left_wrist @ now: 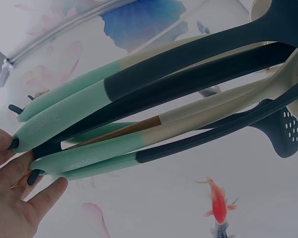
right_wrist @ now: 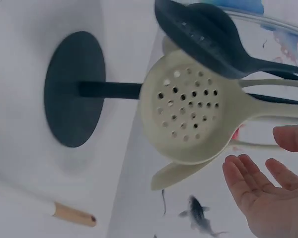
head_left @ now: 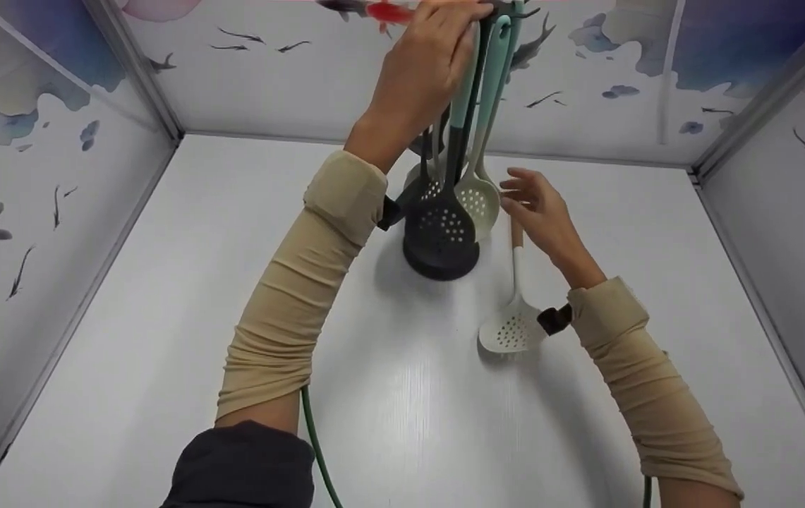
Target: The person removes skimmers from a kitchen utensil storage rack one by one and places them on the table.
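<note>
A dark utensil stand with a round base [right_wrist: 74,89] bears several hanging kitchen tools with mint-green handles. In the head view my left hand [head_left: 425,60] is at its top; the left wrist view shows that hand's fingers [left_wrist: 5,141] and thumb around the hub and hooks. A dark skimmer [head_left: 441,222] and a cream skimmer [right_wrist: 186,106] hang low on it. Just right of the cream one, my right hand [head_left: 543,215] has its fingers loosely bent, with nothing in them. Below it, a white slotted turner [head_left: 515,328] with a wooden handle [right_wrist: 74,214] lies on the table.
The white tabletop [head_left: 402,409] is bounded by panels printed with fish and flowers, at the back [head_left: 268,92] and on both sides. A green cable [head_left: 314,423] runs beside my left arm. Another hanging dark ladle-like tool [right_wrist: 198,34] sits above the cream skimmer.
</note>
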The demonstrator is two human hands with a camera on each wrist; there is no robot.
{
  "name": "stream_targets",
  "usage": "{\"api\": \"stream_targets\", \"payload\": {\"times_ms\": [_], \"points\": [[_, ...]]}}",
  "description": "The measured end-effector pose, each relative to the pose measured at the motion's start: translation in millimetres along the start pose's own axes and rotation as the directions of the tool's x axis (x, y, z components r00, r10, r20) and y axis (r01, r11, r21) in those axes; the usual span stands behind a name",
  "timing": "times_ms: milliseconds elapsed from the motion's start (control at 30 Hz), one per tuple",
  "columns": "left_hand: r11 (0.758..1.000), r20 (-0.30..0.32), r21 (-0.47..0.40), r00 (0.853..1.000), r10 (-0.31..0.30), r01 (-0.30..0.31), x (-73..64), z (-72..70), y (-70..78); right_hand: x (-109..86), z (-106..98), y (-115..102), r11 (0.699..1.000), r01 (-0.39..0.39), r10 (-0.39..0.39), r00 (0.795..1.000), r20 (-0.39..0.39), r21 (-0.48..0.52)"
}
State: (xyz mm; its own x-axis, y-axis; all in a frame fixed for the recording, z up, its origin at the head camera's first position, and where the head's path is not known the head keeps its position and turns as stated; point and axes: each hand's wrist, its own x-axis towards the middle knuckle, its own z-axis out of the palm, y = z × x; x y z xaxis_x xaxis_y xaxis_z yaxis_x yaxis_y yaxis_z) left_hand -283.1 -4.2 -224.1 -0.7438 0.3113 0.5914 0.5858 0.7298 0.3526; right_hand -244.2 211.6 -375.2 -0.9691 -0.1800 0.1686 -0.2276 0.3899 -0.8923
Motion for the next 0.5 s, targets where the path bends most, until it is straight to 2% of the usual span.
{"api": "stream_targets", "payload": {"times_ms": [133,233,400,500], "points": [[1.000,0.004,-0.007,1.000,0.004,-0.004,0.4,0.1,0.9,7.3,13.6,-16.1,0.991,0.092,-0.095,0.995,0.026,0.100],[1.000,0.005,-0.012,1.000,0.007,-0.007,0.7,0.4,0.9,9.9,22.1,-24.6,0.978,0.129,-0.137,0.990,0.037,0.161],[1.000,0.003,-0.011,1.000,0.009,-0.009,0.7,0.5,0.2,7.4,31.1,-40.1,0.970,0.126,-0.135,0.991,0.026,0.208],[1.000,-0.009,-0.013,1.000,0.004,-0.004,0.5,0.3,-0.7,6.0,34.7,-44.2,0.974,0.124,-0.124,0.992,-0.009,0.192]]}}
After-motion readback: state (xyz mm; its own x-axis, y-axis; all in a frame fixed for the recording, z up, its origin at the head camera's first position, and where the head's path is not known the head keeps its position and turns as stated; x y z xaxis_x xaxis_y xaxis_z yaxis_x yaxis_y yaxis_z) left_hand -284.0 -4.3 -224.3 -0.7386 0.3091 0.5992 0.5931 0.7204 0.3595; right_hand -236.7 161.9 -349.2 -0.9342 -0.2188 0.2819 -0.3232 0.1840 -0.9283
